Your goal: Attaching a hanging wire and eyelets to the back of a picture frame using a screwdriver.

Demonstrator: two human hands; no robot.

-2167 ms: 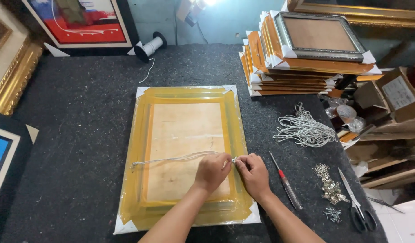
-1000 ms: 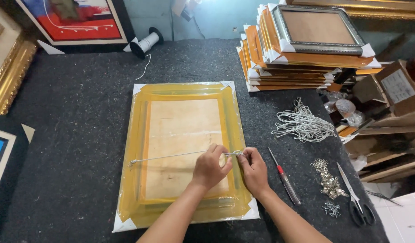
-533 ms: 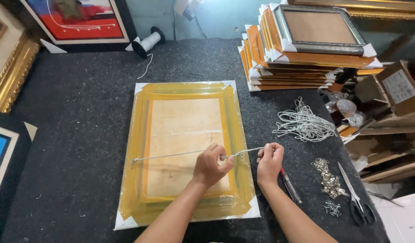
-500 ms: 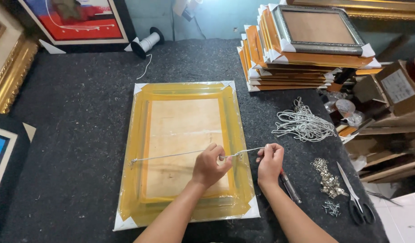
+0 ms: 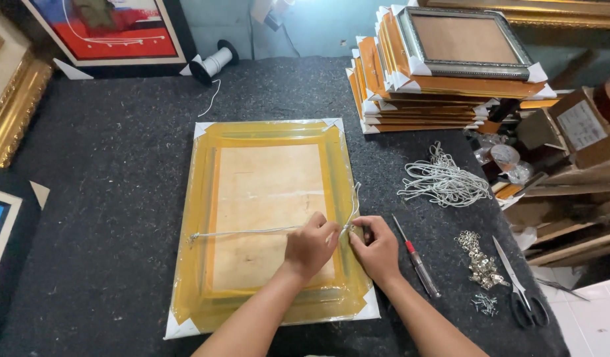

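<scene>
The right hand has returned beside the left hand, both pinching the cord.

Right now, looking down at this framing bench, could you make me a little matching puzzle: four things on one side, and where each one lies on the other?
Things:
1. screwdriver
2. scissors
3. spool
4. stack of frames

Places:
A. far right, beside the pile of small metal parts
B. back right of the table
C. just right of the right hand
D. back, near the red picture

Pairs: 1-C, 2-A, 3-D, 4-B
</scene>
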